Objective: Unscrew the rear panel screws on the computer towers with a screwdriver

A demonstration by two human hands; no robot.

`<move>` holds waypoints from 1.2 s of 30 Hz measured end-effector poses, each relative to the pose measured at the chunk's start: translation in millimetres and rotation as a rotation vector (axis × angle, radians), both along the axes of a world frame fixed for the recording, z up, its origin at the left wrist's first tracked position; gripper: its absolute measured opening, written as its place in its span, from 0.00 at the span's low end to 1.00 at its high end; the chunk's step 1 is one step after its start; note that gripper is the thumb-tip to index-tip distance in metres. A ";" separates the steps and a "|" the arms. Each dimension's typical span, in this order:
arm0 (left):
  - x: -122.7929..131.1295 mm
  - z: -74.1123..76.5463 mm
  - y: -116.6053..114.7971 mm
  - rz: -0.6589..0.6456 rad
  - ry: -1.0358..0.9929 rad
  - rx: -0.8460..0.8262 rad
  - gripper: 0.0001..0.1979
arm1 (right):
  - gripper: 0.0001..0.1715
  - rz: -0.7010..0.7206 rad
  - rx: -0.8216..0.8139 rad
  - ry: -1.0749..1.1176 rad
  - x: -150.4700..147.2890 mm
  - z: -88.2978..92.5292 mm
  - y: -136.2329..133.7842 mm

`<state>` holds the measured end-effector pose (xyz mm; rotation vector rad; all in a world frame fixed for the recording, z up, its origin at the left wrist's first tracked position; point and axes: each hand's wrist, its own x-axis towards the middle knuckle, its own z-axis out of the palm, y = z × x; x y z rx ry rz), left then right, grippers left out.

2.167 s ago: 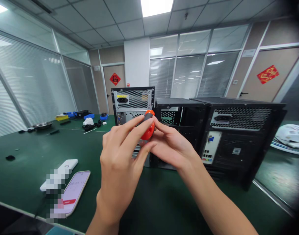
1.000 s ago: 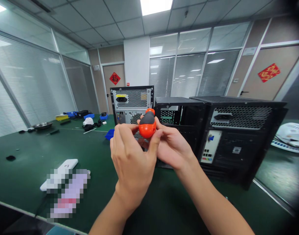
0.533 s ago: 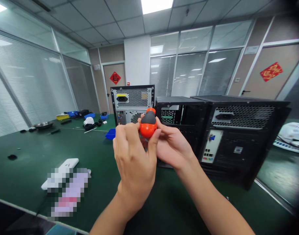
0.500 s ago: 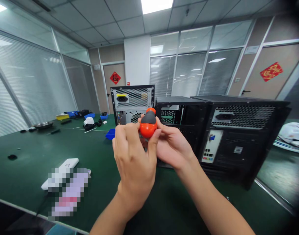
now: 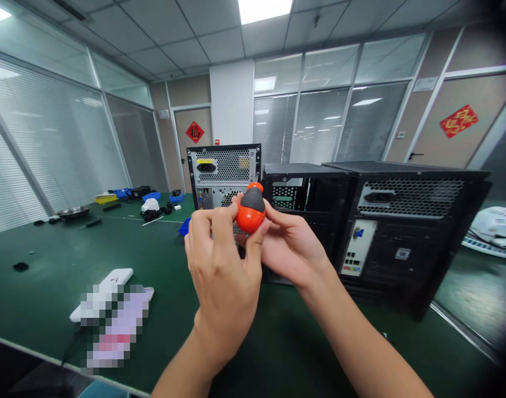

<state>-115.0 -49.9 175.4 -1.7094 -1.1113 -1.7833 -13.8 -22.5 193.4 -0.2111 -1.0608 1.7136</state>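
A stubby orange and grey screwdriver handle is held up at chest height in front of the computer cases. My right hand wraps round it from the right, thumb on top. My left hand is in front of it, back towards me, with thumb and curled fingers pinched at the handle's lower left. What the left fingertips pinch is hidden. Behind the hands stand a silver-backed computer case and a black open case.
A larger black computer case stands at the right on the green table. A white device and a pixelated patch lie at the left front. Blue bins, cables and a metal bowl sit far left. White gear lies far right.
My left hand went from stretched fingers over the handle to a curled pinch below it. It has shifted slightly left in the last half second. The right hand has held still.
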 end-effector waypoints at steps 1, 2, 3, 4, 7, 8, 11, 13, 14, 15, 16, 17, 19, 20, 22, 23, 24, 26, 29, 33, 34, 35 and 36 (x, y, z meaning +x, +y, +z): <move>-0.3 0.1 -0.2 0.002 0.005 0.000 0.12 | 0.11 0.004 -0.004 0.006 0.0 0.1 -0.3; -0.6 0.2 -0.3 0.006 0.010 0.002 0.12 | 0.11 0.008 -0.009 0.013 0.0 0.2 -0.7; -0.7 0.1 -0.3 0.009 0.014 0.002 0.12 | 0.12 0.011 -0.014 0.019 0.0 0.5 -1.1; -0.8 0.0 -0.3 0.014 0.019 0.002 0.12 | 0.13 0.014 -0.019 0.025 -0.1 0.8 -1.5; -1.0 -0.4 -0.2 0.020 0.027 0.001 0.12 | 0.14 0.011 -0.022 0.027 -0.1 1.1 -2.5; -1.1 -0.5 -0.3 0.017 0.025 0.003 0.12 | 0.14 0.007 -0.018 0.023 -0.1 0.9 -2.7; -1.9 -0.4 -0.7 -0.001 0.013 0.001 0.11 | 0.11 0.001 -0.011 0.010 0.4 -0.4 -3.1; -2.7 0.0 -1.3 -0.008 0.011 -0.002 0.11 | 0.10 0.004 -0.018 0.013 0.8 -1.3 -3.4; -3.1 0.2 -1.6 -0.008 0.013 -0.001 0.11 | 0.09 0.005 -0.024 0.017 1.0 -1.4 -3.8; -3.6 0.4 -1.9 -0.009 0.018 0.001 0.11 | 0.09 0.007 -0.031 0.020 1.0 -1.3 -4.4; -4.0 0.6 -2.3 -0.010 0.023 0.003 0.11 | 0.09 0.009 -0.038 0.023 1.0 -0.9 -5.1; -4.4 0.9 -2.6 -0.013 0.028 0.006 0.11 | 0.09 0.012 -0.047 0.024 1.0 -0.3 -6.0; -5.0 1.2 -3.2 -0.019 0.038 0.007 0.11 | 0.09 0.017 -0.067 0.028 0.8 1.1 -7.9; -5.2 1.4 -3.5 -0.019 0.042 0.004 0.11 | 0.08 0.020 -0.074 0.031 0.7 1.8 -8.8; -5.7 1.5 -4.0 -0.016 0.051 0.000 0.12 | 0.07 0.027 -0.078 0.041 0.4 2.8 -10.1; -5.9 1.5 -4.2 -0.014 0.055 -0.002 0.12 | 0.07 0.031 -0.078 0.048 0.2 3.1 -10.5; -6.3 1.5 -4.3 -0.012 0.057 -0.003 0.13 | 0.07 0.033 -0.080 0.054 0.1 3.3 -10.7; -7.1 1.5 -4.4 -0.011 0.056 -0.004 0.13 | 0.08 0.033 -0.091 0.059 -0.1 3.6 -10.6; -8.9 1.7 -4.3 -0.012 0.048 -0.006 0.14 | 0.09 0.033 -0.102 0.045 -0.1 4.0 -10.3; -12.3 2.1 -3.7 0.000 0.060 -0.012 0.15 | 0.10 0.042 -0.121 0.057 0.1 4.5 -11.4; -13.3 2.2 -3.5 0.007 0.068 -0.009 0.15 | 0.11 0.045 -0.127 0.060 0.1 4.6 -11.9; -14.4 2.2 -3.3 0.016 0.077 -0.003 0.15 | 0.11 0.047 -0.132 0.058 0.0 4.8 -12.4; -15.6 2.2 -3.1 0.025 0.086 0.005 0.16 | 0.12 0.047 -0.138 0.052 -0.1 5.0 -12.8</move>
